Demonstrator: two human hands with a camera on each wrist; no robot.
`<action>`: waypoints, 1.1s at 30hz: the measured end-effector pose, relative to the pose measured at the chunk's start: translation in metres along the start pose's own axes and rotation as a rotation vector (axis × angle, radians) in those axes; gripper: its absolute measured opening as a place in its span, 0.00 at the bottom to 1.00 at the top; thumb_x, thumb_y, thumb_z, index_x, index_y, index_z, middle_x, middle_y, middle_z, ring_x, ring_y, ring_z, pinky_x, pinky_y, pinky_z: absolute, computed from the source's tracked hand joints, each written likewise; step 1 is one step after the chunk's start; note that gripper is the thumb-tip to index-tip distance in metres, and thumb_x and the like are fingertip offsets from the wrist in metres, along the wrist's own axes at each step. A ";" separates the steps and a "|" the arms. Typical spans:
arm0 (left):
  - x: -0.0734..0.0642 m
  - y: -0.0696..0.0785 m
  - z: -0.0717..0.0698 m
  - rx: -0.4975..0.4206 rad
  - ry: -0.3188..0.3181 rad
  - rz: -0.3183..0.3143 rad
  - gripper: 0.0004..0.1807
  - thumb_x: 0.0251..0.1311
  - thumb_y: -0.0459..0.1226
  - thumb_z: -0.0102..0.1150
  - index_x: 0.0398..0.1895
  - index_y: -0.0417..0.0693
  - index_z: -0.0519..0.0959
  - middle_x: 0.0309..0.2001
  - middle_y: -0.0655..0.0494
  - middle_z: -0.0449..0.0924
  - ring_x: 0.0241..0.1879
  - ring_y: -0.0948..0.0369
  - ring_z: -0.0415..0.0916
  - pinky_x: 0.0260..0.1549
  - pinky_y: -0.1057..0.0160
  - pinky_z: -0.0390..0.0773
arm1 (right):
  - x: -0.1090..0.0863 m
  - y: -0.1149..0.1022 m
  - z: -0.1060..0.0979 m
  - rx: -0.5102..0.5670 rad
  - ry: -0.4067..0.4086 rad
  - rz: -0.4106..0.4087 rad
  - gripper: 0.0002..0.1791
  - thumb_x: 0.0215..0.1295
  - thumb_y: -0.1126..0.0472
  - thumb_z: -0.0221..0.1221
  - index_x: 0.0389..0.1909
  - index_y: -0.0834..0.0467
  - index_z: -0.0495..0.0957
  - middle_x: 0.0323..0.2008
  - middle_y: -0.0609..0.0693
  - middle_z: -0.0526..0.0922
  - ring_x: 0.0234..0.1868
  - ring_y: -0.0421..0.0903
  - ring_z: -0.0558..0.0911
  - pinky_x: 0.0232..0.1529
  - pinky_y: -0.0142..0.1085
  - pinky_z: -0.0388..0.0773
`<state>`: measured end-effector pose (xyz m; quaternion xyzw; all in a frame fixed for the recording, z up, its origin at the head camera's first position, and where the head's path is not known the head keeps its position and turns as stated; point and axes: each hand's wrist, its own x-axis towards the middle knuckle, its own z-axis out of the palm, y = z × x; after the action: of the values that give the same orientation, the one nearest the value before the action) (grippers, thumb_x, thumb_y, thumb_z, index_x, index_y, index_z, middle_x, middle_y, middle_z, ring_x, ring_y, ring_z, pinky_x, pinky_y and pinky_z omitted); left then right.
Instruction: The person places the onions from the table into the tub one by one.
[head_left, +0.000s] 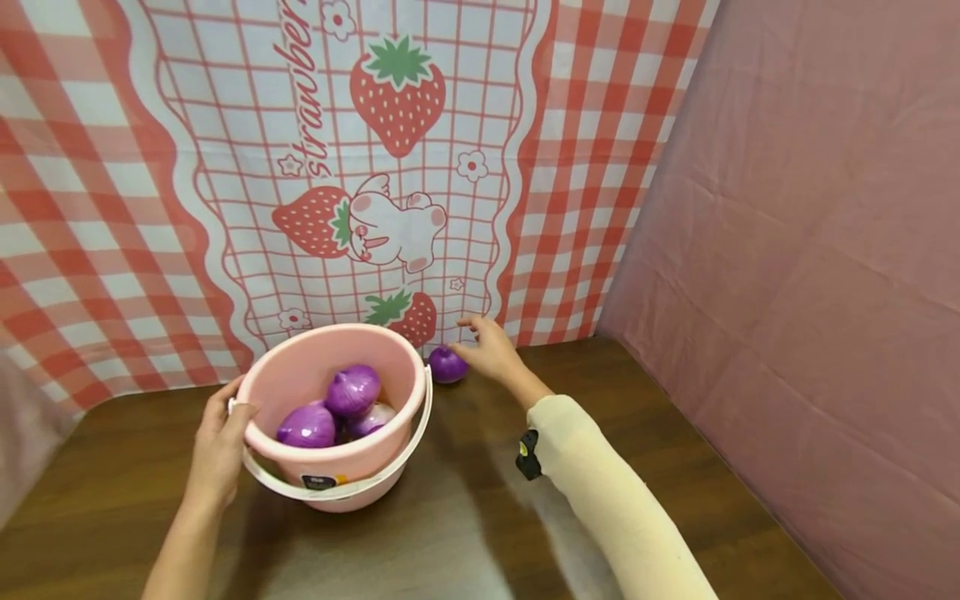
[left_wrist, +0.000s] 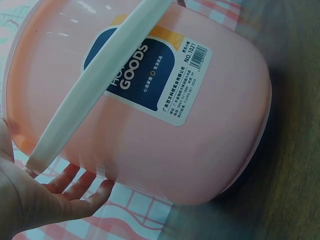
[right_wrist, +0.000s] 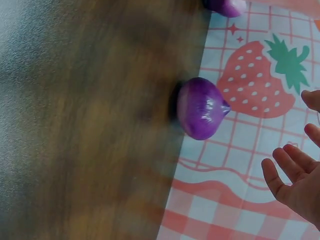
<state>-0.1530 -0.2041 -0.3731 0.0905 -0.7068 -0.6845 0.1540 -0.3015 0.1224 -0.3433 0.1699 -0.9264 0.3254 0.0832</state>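
Observation:
A pink plastic bucket [head_left: 300, 371] with a white handle [left_wrist: 87, 90] leans toward me above the wooden table, several shiny purple onions [head_left: 354, 390] inside. My left hand [head_left: 213, 450] grips its left rim, thumb over the edge and fingers along the outside, as the left wrist view also shows. To the bucket's right, a loose purple onion [head_left: 448, 366] sits at the table's back edge. My right hand [head_left: 491, 354] hovers close by it, fingers loosely spread, holding nothing. The right wrist view shows a gap between that onion [right_wrist: 201, 108] and the right hand [right_wrist: 295, 175].
A strawberry-print checked cloth [head_left: 570, 167] hangs behind the wooden table [head_left: 480, 517]. Pink fabric [head_left: 810, 208] covers the right side. Another purple onion [right_wrist: 229, 6] is cut off at the right wrist view's top, beside the bucket.

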 end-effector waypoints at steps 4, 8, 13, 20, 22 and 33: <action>-0.001 -0.001 0.000 -0.014 -0.003 0.021 0.28 0.65 0.37 0.45 0.69 0.42 0.57 0.50 0.67 0.65 0.42 0.79 0.69 0.40 0.84 0.72 | -0.001 0.006 0.005 -0.060 0.001 -0.008 0.27 0.58 0.53 0.63 0.56 0.59 0.73 0.54 0.58 0.76 0.49 0.53 0.76 0.51 0.45 0.76; -0.002 -0.001 -0.001 -0.033 -0.005 0.034 0.28 0.65 0.37 0.45 0.68 0.42 0.57 0.48 0.69 0.65 0.42 0.78 0.70 0.40 0.83 0.73 | 0.000 0.011 0.009 -0.086 0.012 -0.015 0.27 0.57 0.53 0.63 0.56 0.59 0.73 0.50 0.58 0.77 0.43 0.51 0.76 0.48 0.44 0.76; -0.002 -0.002 -0.001 -0.042 -0.004 0.036 0.27 0.66 0.37 0.45 0.67 0.43 0.59 0.48 0.69 0.65 0.42 0.78 0.70 0.40 0.83 0.74 | 0.000 0.017 0.013 -0.087 0.008 0.007 0.27 0.56 0.53 0.64 0.56 0.59 0.73 0.49 0.59 0.77 0.46 0.53 0.75 0.50 0.45 0.74; -0.002 -0.001 0.000 -0.033 0.000 0.019 0.26 0.65 0.37 0.45 0.67 0.45 0.60 0.51 0.68 0.65 0.43 0.77 0.69 0.41 0.83 0.72 | -0.002 0.022 0.020 -0.087 -0.003 0.027 0.26 0.56 0.53 0.64 0.54 0.59 0.73 0.48 0.59 0.77 0.47 0.53 0.76 0.50 0.46 0.74; -0.002 -0.001 0.000 -0.032 0.000 0.018 0.27 0.65 0.37 0.45 0.68 0.45 0.59 0.52 0.67 0.65 0.44 0.77 0.69 0.41 0.83 0.72 | -0.002 0.022 0.021 -0.077 -0.001 0.028 0.25 0.56 0.54 0.64 0.54 0.59 0.73 0.50 0.60 0.77 0.50 0.54 0.75 0.53 0.47 0.74; -0.002 0.001 0.001 -0.017 0.001 0.014 0.28 0.65 0.37 0.45 0.69 0.44 0.58 0.48 0.69 0.66 0.43 0.77 0.70 0.40 0.83 0.73 | 0.000 0.027 0.031 -0.051 -0.029 0.072 0.29 0.57 0.54 0.64 0.58 0.60 0.70 0.57 0.61 0.73 0.58 0.58 0.73 0.59 0.49 0.70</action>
<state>-0.1513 -0.2028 -0.3726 0.0844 -0.7015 -0.6894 0.1598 -0.3129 0.1230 -0.3829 0.1390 -0.9411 0.3020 0.0621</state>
